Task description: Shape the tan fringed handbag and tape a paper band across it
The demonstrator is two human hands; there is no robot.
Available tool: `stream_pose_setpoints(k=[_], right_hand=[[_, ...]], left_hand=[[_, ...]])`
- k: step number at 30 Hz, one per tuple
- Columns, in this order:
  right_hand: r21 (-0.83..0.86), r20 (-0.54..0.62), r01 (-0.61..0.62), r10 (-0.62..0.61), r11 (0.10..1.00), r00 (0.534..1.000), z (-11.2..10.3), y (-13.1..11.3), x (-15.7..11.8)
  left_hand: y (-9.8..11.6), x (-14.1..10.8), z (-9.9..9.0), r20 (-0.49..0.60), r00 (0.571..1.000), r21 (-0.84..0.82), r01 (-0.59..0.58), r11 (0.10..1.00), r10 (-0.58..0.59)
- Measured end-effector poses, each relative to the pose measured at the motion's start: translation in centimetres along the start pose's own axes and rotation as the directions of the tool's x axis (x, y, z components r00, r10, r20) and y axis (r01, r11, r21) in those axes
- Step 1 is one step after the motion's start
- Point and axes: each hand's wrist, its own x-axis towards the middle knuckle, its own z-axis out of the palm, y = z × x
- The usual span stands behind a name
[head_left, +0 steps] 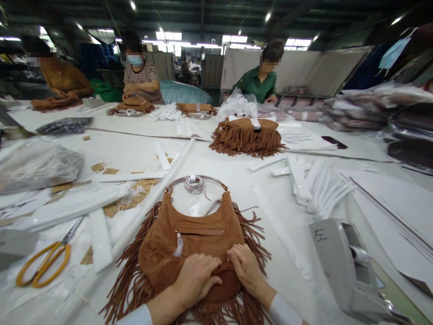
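Note:
A tan suede handbag with long fringe (189,243) lies flat on the white-covered table right in front of me. It has a zipped pocket with a white tag on the zip pull, and a round metal-looking handle (196,178) arcs beyond it. My left hand (198,280) rests palm down on the lower part of the bag. Beside it, my right hand (245,266) lies on the suede too, with fingers spread slightly. Neither hand grips anything, and the fringe spills out below both wrists.
Yellow-handled scissors (43,264) lie to my left among white strips and cardboard pieces. A grey tape dispenser (341,266) stands at my right. Another fringed bag (246,137) sits farther along the table, and several co-workers (142,76) work beyond it.

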Motion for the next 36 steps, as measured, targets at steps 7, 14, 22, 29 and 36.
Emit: stream_pose_setpoints(k=[7,14,22,29,36], right_hand=[[0.121,0.093,0.003,-0.014,0.993,0.996,-1.4,-0.6,-1.7],[0.047,0.076,-0.005,0.002,0.999,0.997,-0.2,-1.3,-1.5],[0.034,-0.040,-0.043,0.045,0.998,0.998,0.3,-0.8,-1.2],[-0.161,-0.094,0.218,-0.235,0.962,0.967,-0.2,-3.0,-3.9],[-0.265,-0.092,0.196,-0.227,0.944,0.970,2.2,-3.9,-4.4]], left_hand=[[1.1,0.4,-0.2,-0.034,0.999,0.176,-0.005,0.984,0.012],[1.6,0.8,0.0,-0.068,0.995,0.016,0.067,0.998,-0.066],[-0.2,1.5,-1.7,0.150,0.989,-0.081,0.016,0.997,-0.004],[-0.4,1.6,-2.7,0.220,0.970,-0.140,0.133,0.981,-0.100],[-1.4,2.7,-4.6,0.461,0.885,-0.308,0.223,0.925,-0.060]])
